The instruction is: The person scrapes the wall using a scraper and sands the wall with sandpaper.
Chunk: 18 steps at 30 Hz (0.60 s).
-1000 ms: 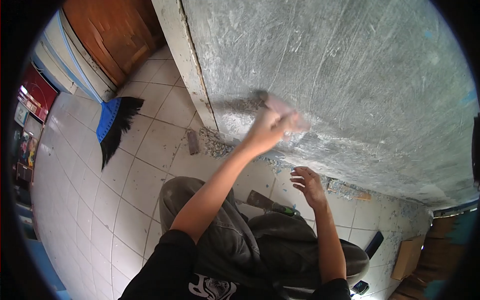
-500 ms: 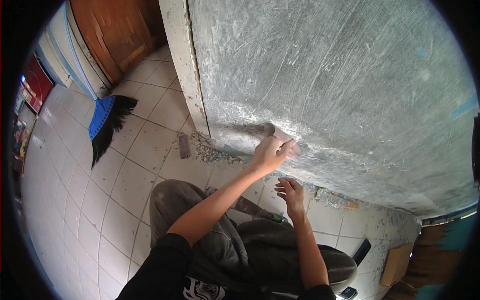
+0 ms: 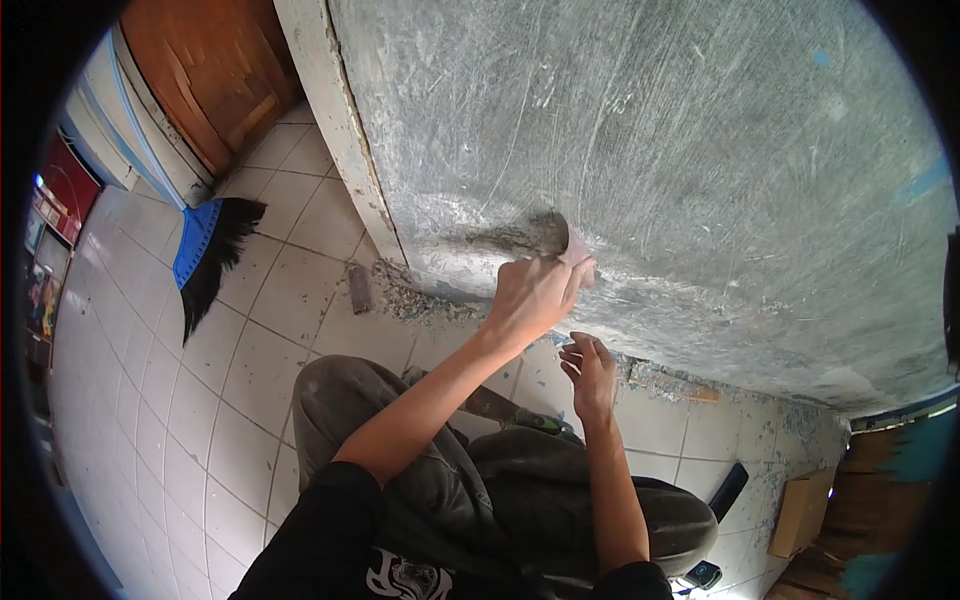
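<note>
My left hand [image 3: 530, 298] presses a curled piece of sandpaper [image 3: 575, 246] against the lower part of the grey wall [image 3: 600, 120]. Its fingers are closed on the sheet, whose upper edge stands up in a curve. Scratches and pale, dusty patches mark the wall around it. To the right and lower, my right hand [image 3: 590, 375] hovers above the floor near the wall's foot, its fingers loosely bent and apart, with nothing visible in them.
A blue broom [image 3: 205, 240] with black bristles leans at the left. Paint flakes and rubble [image 3: 425, 303] lie along the wall's base, beside a small brown block [image 3: 359, 288]. A cardboard box [image 3: 800, 512] stands at the right. Between my legs lies a dark thing with a green part [image 3: 540, 420].
My left hand has moved slightly left and up along the wall with the sandpaper, which now stands more upright. My right hand has risen a little. The view has shifted slightly.
</note>
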Tool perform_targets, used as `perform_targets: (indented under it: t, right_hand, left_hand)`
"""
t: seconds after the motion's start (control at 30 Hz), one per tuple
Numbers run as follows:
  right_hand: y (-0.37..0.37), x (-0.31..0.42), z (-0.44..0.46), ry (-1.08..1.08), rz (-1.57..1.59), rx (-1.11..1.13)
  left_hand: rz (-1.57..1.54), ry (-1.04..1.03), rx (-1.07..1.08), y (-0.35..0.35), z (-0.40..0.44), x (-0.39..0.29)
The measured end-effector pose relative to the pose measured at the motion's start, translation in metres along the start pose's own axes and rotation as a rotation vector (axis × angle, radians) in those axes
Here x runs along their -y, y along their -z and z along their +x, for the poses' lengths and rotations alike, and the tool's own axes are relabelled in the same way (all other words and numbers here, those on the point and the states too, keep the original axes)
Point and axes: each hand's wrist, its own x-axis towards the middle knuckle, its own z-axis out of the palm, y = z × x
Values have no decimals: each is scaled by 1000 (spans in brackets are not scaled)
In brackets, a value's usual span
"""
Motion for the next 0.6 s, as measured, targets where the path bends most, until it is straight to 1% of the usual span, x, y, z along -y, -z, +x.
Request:
perform_targets:
  t: [0.07, 0.1, 0.13, 0.2, 0.23, 0.27, 0.33, 0.37, 0.43, 0.47, 0.53, 0.57, 0.6]
  right_hand:
    - [-1, -2, 3, 5, -17, 13]
    - [-1, -2, 4, 6, -15, 12]
    - [-1, -2, 4, 10, -47, 10]
    - [2, -3, 4, 7, -84, 5]
    - [3, -2, 4, 26, -73, 10]
    - [3, -2, 4, 43, -57, 13]
    - [4, -4, 7, 49, -60, 26]
    - [3, -2, 6, 49, -77, 30]
    - [-1, 2, 4, 63, -111, 28]
    - [-2, 1, 5, 69, -106, 22]
    - [4, -5, 8, 81, -161, 38]
    - [5, -7, 10, 113, -144, 37]
    - [6, -10, 12, 132, -122, 59]
  left_hand:
    - [50, 16, 156, -32, -9, 19]
    - [115, -92, 154, -42, -17, 28]
    - [114, -92, 152, -39, -16, 26]
    - [98, -70, 70, -38, -13, 22]
    - [11, -27, -13, -24, -7, 13]
    - [-71, -7, -38, -9, -2, 5]
    - [-1, -67, -149, -6, 0, 6]
    - [2, -73, -146, -16, -5, 12]
    - [165, 8, 357, -48, -17, 31]
    - [164, -2, 356, -50, -19, 33]
    - [-19, -42, 116, -58, -24, 36]
    - [-41, -10, 180, -23, -13, 16]
    - [-65, 25, 131, -14, -8, 10]
